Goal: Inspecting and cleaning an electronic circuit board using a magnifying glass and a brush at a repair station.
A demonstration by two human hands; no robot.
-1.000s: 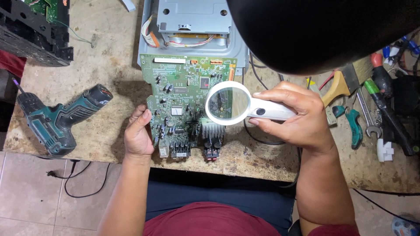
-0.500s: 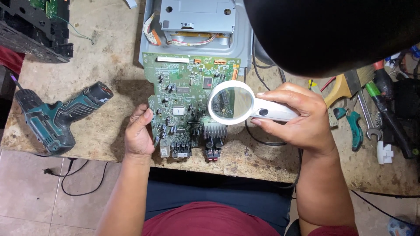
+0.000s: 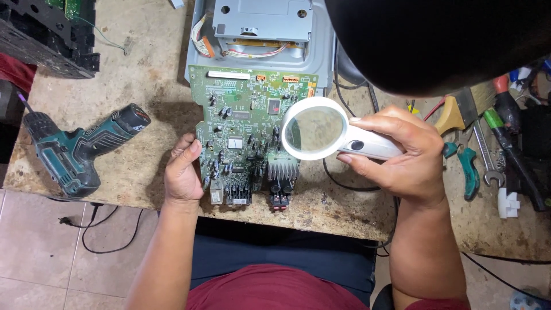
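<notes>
Right hand [image 3: 402,158] clasping white magnifier [image 3: 333,135] over circuit board [image 3: 247,126], left hand [image 3: 182,172] loosely curled against board's left edge

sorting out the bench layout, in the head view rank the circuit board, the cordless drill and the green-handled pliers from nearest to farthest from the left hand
1. circuit board: touching the left hand along the board's left edge.
2. cordless drill: lying on the bench at the far left, apart from the hand.
3. green-handled pliers: at the far right, beyond the right hand that holds the magnifying glass.

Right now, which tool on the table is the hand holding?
The white magnifying glass, gripped in the right hand. The teal drill and pliers lie untouched.
</notes>
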